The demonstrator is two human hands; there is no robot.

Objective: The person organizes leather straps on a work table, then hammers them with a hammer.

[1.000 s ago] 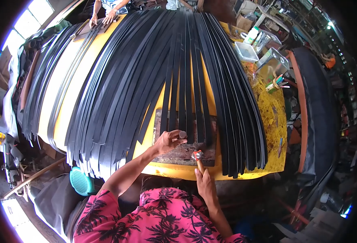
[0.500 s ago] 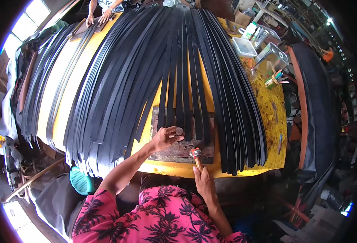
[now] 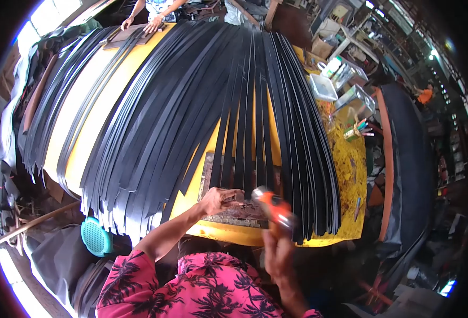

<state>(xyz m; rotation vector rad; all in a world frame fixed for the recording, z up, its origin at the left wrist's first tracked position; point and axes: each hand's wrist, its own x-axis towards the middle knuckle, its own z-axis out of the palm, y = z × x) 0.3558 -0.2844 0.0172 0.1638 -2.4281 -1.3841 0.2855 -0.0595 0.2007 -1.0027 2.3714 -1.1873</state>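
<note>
My left hand [image 3: 218, 201] is closed around a short tool with a round, flat top [image 3: 239, 196], which looks like a punch; its lower end is hidden. It is over a dark, worn board [image 3: 244, 216], at the near ends of several black strips [image 3: 244, 127]. In my right hand [image 3: 279, 257] is a hammer [image 3: 277, 209], blurred by motion, with an orange-red and metal head. The hammer head is raised to the right of the punch, apart from it.
Bundles of long black strips [image 3: 159, 122] spread over a yellow table [image 3: 353, 204]. Clear plastic containers [image 3: 323, 87] and a holder of pens [image 3: 355, 130] stand at the right. Another person's hands [image 3: 151, 24] rest by a board at the far left. A teal stool [image 3: 96, 237] is below.
My right hand has lifted the hammer, its head now nearer the camera and blurred. My left hand keeps its grip on the punch, close to the strip ends. The camera view has shifted slightly.
</note>
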